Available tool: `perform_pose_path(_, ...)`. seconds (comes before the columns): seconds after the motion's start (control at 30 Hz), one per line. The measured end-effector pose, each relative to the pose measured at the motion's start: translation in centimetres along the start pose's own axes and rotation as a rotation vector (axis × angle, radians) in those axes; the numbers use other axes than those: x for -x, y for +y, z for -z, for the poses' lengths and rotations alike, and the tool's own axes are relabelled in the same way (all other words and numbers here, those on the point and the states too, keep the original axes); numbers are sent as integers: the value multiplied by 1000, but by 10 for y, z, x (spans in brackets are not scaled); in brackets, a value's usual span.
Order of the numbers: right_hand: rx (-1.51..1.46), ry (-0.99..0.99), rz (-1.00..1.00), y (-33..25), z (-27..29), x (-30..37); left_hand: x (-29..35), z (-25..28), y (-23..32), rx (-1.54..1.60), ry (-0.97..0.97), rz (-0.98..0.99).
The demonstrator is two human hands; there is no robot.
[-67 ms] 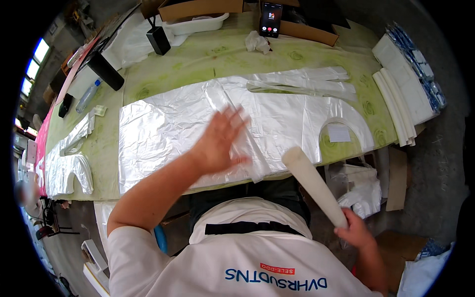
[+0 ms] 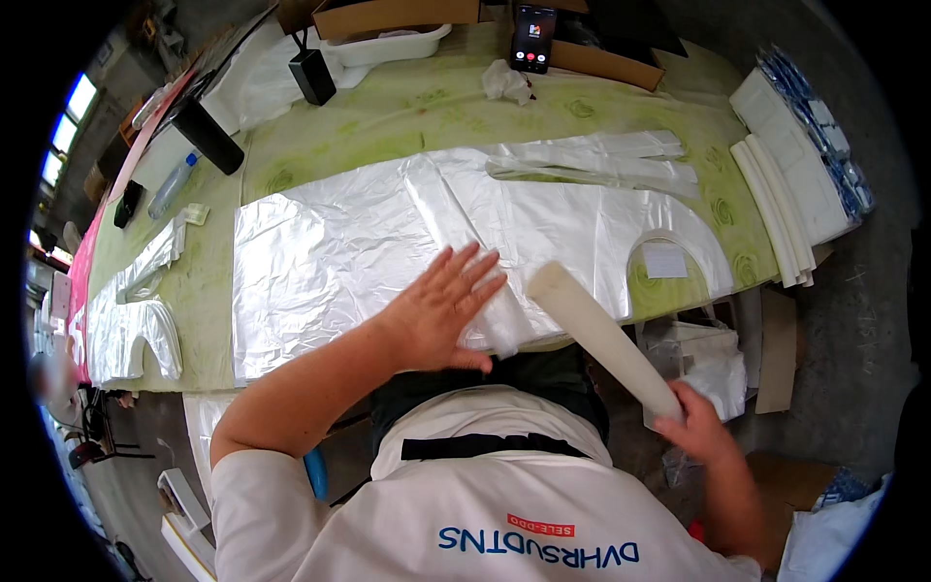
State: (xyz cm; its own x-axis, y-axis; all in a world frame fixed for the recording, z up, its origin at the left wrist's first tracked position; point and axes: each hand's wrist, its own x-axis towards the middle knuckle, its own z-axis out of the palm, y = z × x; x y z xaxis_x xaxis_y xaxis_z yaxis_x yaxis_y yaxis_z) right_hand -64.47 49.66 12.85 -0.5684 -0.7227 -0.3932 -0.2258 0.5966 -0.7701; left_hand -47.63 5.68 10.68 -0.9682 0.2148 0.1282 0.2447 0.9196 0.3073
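A thin, shiny whitish plastic apron (image 2: 320, 262) lies spread on the table, with a curved neck cut-out at its right end. A folded strip (image 2: 444, 211) of the same film runs across its middle, from the far edge to the near one. Over the strip's near part is my left hand (image 2: 441, 308), fingers spread, holding nothing; whether it touches the film I cannot tell. My right hand (image 2: 693, 427) grips the lower end of a long off-white paddle-like stick (image 2: 606, 339) with a rounded tip. The stick slants up and left over the table's near edge.
A green patterned cloth (image 2: 388, 121) covers the table. Another folded plastic piece (image 2: 141, 325) lies at left, near a bottle (image 2: 175, 186) and a black cylinder (image 2: 207, 138). A phone (image 2: 532, 39) stands at the back. White rolls (image 2: 776, 209) and stacked packs (image 2: 800, 145) are at right.
My left hand has come down toward the near edge of the apron. The stick's tip has moved slightly left and up, still in my right hand.
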Motion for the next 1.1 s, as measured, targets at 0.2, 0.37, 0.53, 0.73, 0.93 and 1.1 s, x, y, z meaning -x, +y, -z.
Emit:
perform_pose_path(0.2,572,192,601,-92,-6,-110,29,5,16,96,-263,28)
perform_pose_path(0.37,794,240,491,-112,-11,-194,34,-6,19,15,-39,-66)
perform_pose_path(0.53,833,447,323,-115,9,-246,27,-10,25,-35,-19,-29)
perform_pose_path(0.73,724,420,974,-125,-36,-201,36,1,32,109,2,12)
perform_pose_path(0.93,328,95,1033,-145,-118,-168,35,5,33,349,73,-2)
perform_pose_path(1.1,151,-4,834,-142,-126,-184,39,-3,37,546,441,177)
